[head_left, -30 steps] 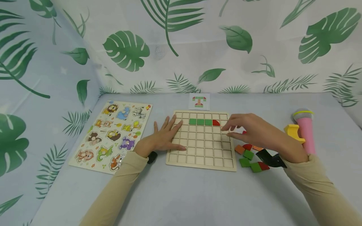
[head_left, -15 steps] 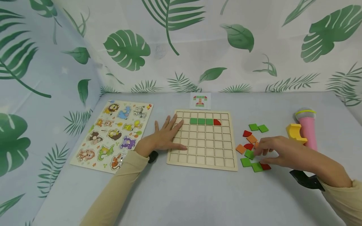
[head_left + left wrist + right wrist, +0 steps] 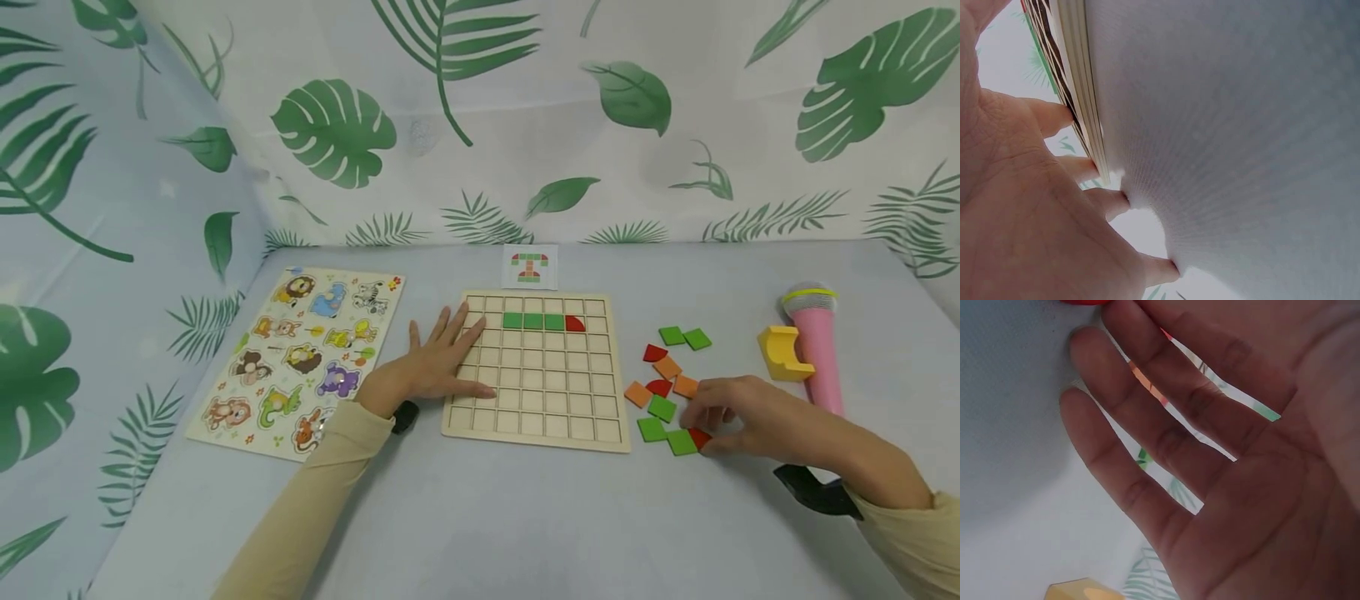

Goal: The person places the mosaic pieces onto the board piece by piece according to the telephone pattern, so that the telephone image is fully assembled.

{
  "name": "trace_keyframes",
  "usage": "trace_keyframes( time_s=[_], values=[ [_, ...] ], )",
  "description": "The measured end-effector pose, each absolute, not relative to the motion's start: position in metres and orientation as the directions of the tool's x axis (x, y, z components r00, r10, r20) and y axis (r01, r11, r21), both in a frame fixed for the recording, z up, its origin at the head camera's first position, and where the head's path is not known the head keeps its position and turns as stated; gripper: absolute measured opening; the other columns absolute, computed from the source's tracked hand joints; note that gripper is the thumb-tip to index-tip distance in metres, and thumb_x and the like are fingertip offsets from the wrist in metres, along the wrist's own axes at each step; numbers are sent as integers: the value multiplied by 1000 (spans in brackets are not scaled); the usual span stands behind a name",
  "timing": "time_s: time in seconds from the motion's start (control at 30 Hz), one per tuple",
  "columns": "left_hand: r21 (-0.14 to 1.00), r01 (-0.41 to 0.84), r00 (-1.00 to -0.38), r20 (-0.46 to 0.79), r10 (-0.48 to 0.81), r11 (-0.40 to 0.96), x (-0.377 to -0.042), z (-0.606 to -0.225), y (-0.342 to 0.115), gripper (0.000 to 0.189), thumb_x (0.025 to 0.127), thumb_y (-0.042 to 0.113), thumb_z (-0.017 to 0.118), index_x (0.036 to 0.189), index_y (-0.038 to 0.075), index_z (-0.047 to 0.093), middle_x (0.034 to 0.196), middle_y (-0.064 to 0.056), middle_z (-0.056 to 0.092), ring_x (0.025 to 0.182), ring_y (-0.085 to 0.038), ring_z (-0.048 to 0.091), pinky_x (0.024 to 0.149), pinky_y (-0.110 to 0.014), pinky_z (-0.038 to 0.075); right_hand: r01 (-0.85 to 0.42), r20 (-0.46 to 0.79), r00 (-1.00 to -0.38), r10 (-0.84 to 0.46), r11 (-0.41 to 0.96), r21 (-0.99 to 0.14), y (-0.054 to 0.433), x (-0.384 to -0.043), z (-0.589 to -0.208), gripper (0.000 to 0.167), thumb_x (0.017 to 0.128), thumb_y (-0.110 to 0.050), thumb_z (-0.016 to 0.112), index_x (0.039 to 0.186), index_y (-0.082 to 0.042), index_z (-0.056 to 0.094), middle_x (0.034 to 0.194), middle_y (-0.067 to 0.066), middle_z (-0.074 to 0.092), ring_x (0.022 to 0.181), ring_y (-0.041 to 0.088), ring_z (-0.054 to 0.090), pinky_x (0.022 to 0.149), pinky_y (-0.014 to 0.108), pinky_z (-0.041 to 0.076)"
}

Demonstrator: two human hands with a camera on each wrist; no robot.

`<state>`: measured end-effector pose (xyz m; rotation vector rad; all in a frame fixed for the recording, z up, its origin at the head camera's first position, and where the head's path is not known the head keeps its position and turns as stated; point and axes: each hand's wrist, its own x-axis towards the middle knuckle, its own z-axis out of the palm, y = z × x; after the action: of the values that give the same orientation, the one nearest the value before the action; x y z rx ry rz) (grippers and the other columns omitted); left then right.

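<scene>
My left hand (image 3: 423, 367) lies with spread fingers over the left edge of a wooden grid board (image 3: 536, 425). In the left wrist view its fingertips rest along the board's side and on the cloth. Three green square tiles (image 3: 533, 321) and a red quarter-round tile (image 3: 574, 323) sit in a row in the board's second row. My right hand (image 3: 757, 421) pinches another red quarter-round tile (image 3: 699, 438) between thumb and fingertips, at the right end of the loose tiles. In the right wrist view that red tile (image 3: 1085, 302) shows only at the top edge, by the fingertips.
Loose green tiles (image 3: 652, 430), orange tiles (image 3: 638, 394) and red tiles (image 3: 655, 353) lie right of the board. A pattern card (image 3: 551, 268) is behind it. An animal puzzle (image 3: 300, 308) lies left; a yellow block (image 3: 782, 354) and pink toy microphone (image 3: 817, 350) lie right.
My right hand has moved from beside the board's red tile rightward and down to the loose tiles, where its fingers have closed in on a red one. My left hand has stayed put.
</scene>
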<state>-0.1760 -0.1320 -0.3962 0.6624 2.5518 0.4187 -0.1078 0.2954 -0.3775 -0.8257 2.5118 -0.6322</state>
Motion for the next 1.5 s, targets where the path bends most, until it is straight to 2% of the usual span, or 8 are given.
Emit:
trace_keyframes(
  time_s=[0.13, 0.33, 0.5, 0.63, 0.83, 1.07, 1.27, 1.5],
  values=[
    [399, 378, -771, -364, 522, 836, -177, -397, -132, 111, 95, 60, 68, 170, 17, -2, 173, -10, -23, 157, -36, -22, 114, -74, -18, -414, -263, -736, -624, 722, -554, 298, -109, -377, 28, 78, -12, 92, 100, -15, 75, 97, -13, 66, 82, 2, 58, 72, 22, 57],
    [395, 376, -774, -363, 519, 838, -176, -396, -132, 111, 95, 60, 69, 170, 17, -1, 173, -10, -22, 157, -36, -22, 115, -74, -18, -424, -219, -725, -653, 674, -605, 303, -110, -378, 31, 78, -13, 93, 99, -16, 70, 93, -16, 64, 80, 3, 60, 72, 22, 57],
    [396, 375, -774, -363, 518, 838, -176, -396, -132, 111, 95, 60, 68, 170, 17, -2, 173, -10, -22, 157, -35, -22, 114, -74, -18, -452, -210, -678, -705, 624, -638, 309, -119, -376, 26, 81, -15, 91, 92, -22, 68, 88, -19, 64, 79, 2, 63, 71, 22, 58],
    [395, 378, -773, -363, 520, 837, -177, -397, -132, 112, 95, 61, 68, 170, 17, -2, 173, -10, -23, 157, -35, -23, 114, -74, -18, -455, -184, -648, -739, 570, -684, 305, -133, -371, 19, 86, -11, 86, 95, -21, 73, 93, -15, 69, 82, 5, 65, 73, 22, 59],
    [393, 380, -775, -358, 520, 837, -178, -398, -133, 111, 95, 62, 68, 170, 17, -2, 173, -10, -23, 157, -35, -23, 114, -74, -18, -487, -89, -651, -754, 504, -714, 268, -161, -354, 17, 89, -6, 83, 101, -17, 79, 98, -10, 72, 84, 8, 66, 77, 26, 61],
    [395, 387, -773, -354, 527, 833, -177, -397, -134, 110, 95, 60, 68, 170, 17, -1, 173, -11, -23, 157, -36, -23, 113, -75, -18, -502, -58, -639, -767, 473, -724, 206, -196, -339, 15, 91, -1, 79, 105, -6, 81, 100, -3, 73, 89, 14, 69, 84, 31, 61],
    [396, 379, -774, -359, 521, 836, -177, -395, -134, 111, 95, 61, 68, 170, 18, -2, 172, -10, -23, 157, -36, -22, 114, -75, -18, -523, 35, -631, -775, 391, -757, 164, -222, -350, 17, 91, 6, 76, 107, 1, 80, 102, 6, 74, 94, 23, 73, 87, 36, 61],
    [399, 372, -774, -366, 518, 838, -178, -398, -134, 110, 95, 64, 66, 170, 20, -2, 172, -9, -24, 157, -36, -23, 114, -75, -18, -545, 137, -669, -730, 356, -759, 129, -241, -367, 18, 91, 6, 76, 108, 1, 81, 108, 14, 77, 106, 34, 72, 91, 42, 60]
  ],
)
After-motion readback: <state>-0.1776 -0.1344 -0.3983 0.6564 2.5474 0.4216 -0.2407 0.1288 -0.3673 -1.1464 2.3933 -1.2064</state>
